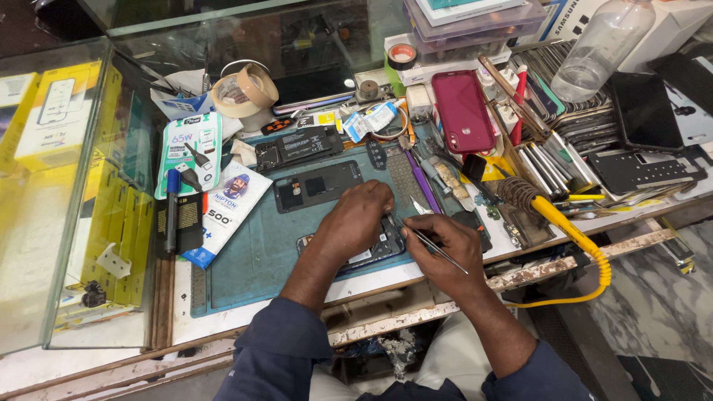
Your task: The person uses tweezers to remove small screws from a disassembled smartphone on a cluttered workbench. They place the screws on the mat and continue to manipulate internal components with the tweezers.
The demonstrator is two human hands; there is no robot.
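thin metal tweezers (432, 243) sit pinched in the right hand (444, 249); left hand (355, 221) presses flat, half hiding the opened black phone (380, 249).

My left hand (355, 220): palm down, fingers curled, pressing flat, forearm angled in from lower left. My right hand (444, 249): closed in a pinch grip, knuckles up, wrist bent inward. Both sleeves pushed up.
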